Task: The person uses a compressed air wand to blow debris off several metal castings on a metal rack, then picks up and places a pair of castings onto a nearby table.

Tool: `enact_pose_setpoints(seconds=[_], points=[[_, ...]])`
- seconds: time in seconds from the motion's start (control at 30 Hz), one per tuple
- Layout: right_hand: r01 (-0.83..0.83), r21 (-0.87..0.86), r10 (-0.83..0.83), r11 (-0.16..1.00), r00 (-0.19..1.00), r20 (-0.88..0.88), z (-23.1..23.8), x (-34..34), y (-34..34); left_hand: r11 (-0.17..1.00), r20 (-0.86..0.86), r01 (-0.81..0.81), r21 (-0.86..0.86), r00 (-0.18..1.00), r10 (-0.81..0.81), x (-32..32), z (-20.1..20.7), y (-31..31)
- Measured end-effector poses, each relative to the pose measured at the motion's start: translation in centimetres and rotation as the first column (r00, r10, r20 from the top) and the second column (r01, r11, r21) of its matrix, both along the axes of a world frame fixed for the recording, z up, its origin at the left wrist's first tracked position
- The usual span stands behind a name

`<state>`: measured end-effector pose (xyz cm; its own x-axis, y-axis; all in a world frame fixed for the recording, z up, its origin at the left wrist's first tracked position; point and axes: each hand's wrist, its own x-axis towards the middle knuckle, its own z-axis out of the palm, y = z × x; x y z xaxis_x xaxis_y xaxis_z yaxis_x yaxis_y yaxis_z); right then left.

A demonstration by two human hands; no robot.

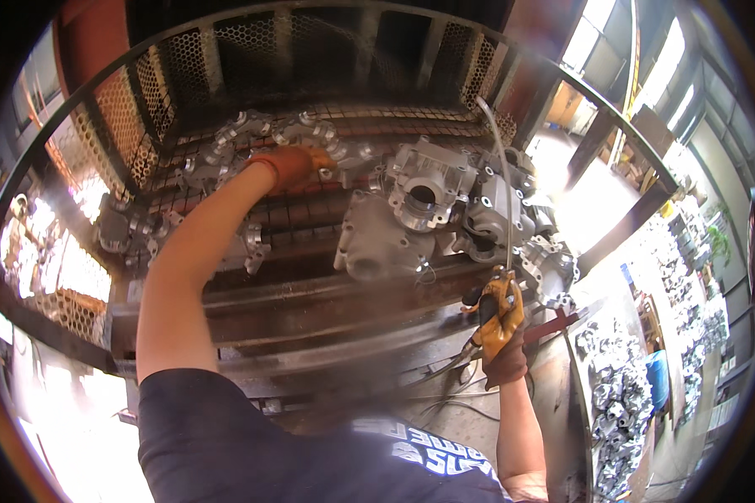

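My right hand [502, 318], in a yellow-orange and brown work glove, is closed round the handle of an air blow gun. The gun's long thin tube [505, 176] rises from the fist in front of grey metal castings. My left hand [298, 166], in an orange-brown glove, reaches far over the rack with its fingers curled on a small grey metal casting [352, 161]. Right of it sits a larger metal housing [429, 184] with a round dark bore. A broad flat casting [377, 236] leans at the front, below that housing.
The castings lie on a wire-grid shelf [285, 210] inside a dark metal cage with honeycomb mesh sides [147, 92]. More castings [247, 243] lie under my left arm. A hose [445, 369] trails below my right hand. Heaped metal parts [621, 394] and a blue container [658, 379] stand at right.
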<state>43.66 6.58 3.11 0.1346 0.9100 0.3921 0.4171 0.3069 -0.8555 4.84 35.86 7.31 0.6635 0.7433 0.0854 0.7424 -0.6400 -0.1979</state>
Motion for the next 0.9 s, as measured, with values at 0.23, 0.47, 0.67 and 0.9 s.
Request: enact_pose_setpoints(seconds=[0.23,0.47,0.67,0.9], points=[[-0.213,-0.152,0.231,0.965,0.967,0.111,12.8,-0.5,-0.1,0.940,0.522,-0.250,0.231,0.848,0.097,-4.7,5.2,-20.8],[0.097,-0.075,0.029,0.992,0.409,0.912,17.0,-6.6,6.9,0.659,0.779,-0.735,0.162,0.505,0.371,-9.9,-4.9,-38.9],[0.134,0.042,-0.068,0.990,0.201,0.977,13.5,-9.9,11.6,0.699,0.632,-0.699,-0.153,0.474,0.613,-12.0,-5.5,-42.2],[-0.424,-0.221,-0.079,0.878,-0.585,0.808,9.6,-7.8,14.9,0.541,0.578,-0.784,-0.305,0.299,0.759,-15.3,-6.3,-39.0]])
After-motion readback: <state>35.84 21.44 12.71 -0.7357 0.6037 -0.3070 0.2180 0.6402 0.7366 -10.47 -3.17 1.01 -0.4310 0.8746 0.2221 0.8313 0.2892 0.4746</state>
